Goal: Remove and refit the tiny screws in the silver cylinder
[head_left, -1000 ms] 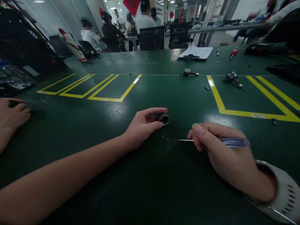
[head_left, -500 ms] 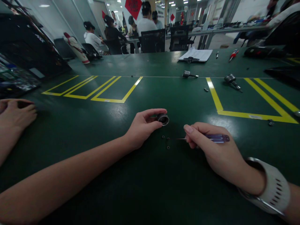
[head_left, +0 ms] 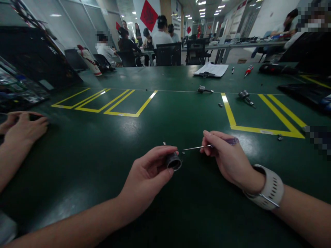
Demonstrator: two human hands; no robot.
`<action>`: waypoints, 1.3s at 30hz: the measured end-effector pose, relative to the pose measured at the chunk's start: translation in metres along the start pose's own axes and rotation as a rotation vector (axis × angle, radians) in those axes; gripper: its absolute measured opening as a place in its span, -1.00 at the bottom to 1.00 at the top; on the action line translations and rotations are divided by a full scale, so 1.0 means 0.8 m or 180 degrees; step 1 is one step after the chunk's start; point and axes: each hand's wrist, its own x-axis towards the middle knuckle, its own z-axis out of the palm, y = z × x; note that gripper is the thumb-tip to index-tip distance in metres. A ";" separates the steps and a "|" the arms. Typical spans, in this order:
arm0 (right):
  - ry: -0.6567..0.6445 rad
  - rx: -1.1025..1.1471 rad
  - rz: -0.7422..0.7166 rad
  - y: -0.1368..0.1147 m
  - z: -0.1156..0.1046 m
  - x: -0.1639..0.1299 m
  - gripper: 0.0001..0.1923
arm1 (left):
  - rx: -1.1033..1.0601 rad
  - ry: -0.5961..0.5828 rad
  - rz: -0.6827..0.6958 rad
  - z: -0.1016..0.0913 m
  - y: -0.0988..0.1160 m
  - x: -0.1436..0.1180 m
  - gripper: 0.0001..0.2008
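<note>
My left hand [head_left: 144, 181] is closed on a dark metal cylinder [head_left: 172, 162], fingers above and thumb below. Its hollow end faces me, and a thin shaft pokes out behind the fingers. In my right hand [head_left: 224, 153] is a screwdriver [head_left: 198, 147] with a clear purple handle, mostly covered by the palm. The blade points left and stops a little to the right of the cylinder. One small ring-shaped piece [head_left: 183, 152] shows just under the blade tip; whether it touches the tip I cannot tell.
Another person's hands [head_left: 26, 129] rest at the left edge. Two metal parts with shafts [head_left: 205, 89] [head_left: 246, 98] lie farther back, near small loose pieces [head_left: 220, 105]. Behind them are a clipboard with paper [head_left: 213, 70] and a red tool [head_left: 248, 71]. Yellow tape [head_left: 230, 110] marks the green table.
My left hand has brought the cylinder nearer to me and tilted it, so its shaft now shows. The screwdriver has shifted slightly left. Of three small rings on the table, one is visible now.
</note>
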 end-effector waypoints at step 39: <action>-0.0200 0.0108 0.0278 -0.010 -0.017 -0.070 -0.63 | -0.0825 -0.0268 -0.0720 0.005 0.011 0.016 -0.63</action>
